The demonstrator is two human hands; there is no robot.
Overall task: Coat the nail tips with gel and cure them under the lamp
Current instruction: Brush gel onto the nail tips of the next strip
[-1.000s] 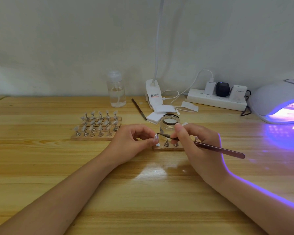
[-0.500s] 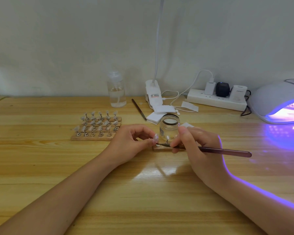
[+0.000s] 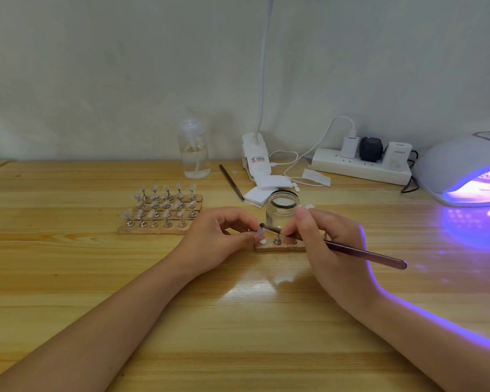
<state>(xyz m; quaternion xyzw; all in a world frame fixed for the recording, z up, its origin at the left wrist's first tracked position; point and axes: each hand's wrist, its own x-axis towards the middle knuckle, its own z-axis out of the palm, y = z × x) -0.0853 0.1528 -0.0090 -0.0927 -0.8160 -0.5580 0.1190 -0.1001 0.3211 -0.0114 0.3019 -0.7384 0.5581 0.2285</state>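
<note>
My left hand (image 3: 224,236) pinches a small clear nail tip (image 3: 258,235) on its stand, just above the left end of a short wooden holder strip (image 3: 269,247). My right hand (image 3: 326,244) grips a dark gel brush (image 3: 359,251), its bristle end touching the nail tip. An open glass gel jar (image 3: 281,208) stands right behind the strip. A larger wooden rack (image 3: 160,212) with several nail tips on metal stands sits to the left. The white curing lamp (image 3: 464,171) glows violet at the far right.
A clear liquid bottle (image 3: 194,154), a second brush (image 3: 232,182), white wipes (image 3: 262,189), a clip lamp base (image 3: 256,157) and a power strip (image 3: 359,165) with plugs and cables line the back of the wooden table (image 3: 238,321).
The brush tip dipped low toward the strip half a second ago, then rose back up to the nail tip. My left hand stayed in place with the tip.
</note>
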